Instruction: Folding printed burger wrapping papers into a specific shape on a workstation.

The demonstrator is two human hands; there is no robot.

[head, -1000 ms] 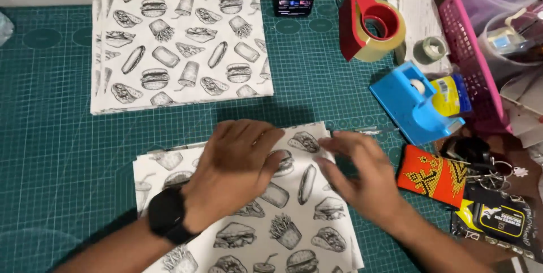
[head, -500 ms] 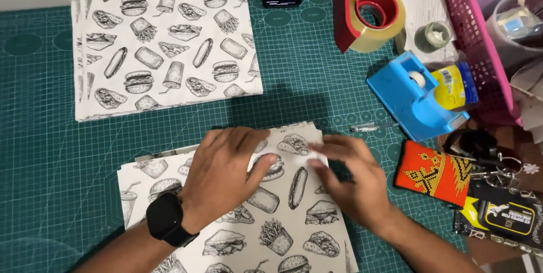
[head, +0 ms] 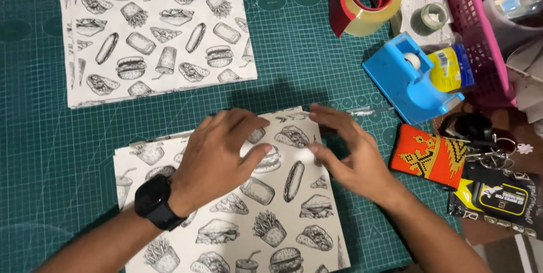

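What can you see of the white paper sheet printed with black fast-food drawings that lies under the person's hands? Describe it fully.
The white paper sheet printed with black fast-food drawings lies flat, slightly skewed, on the green gridded cutting mat. It looks thin and matte, showing burgers, fries, hot dogs and cups. Layered edges at its left side suggest several sheets. The left hand presses palm-down on its upper part; the right hand rests at its upper right edge. Its lower end leaves the frame.

Left hand (head: 218,157): palm down, fingers spread and extended forward-right, thumb out toward the right hand; black watch on the wrist. Left forearm enters from the worktop's near-left corner. Right hand (head: 345,151): open, fingers extended left, thumb beneath. Right forearm enters from near-right. Neither closed in a grip.
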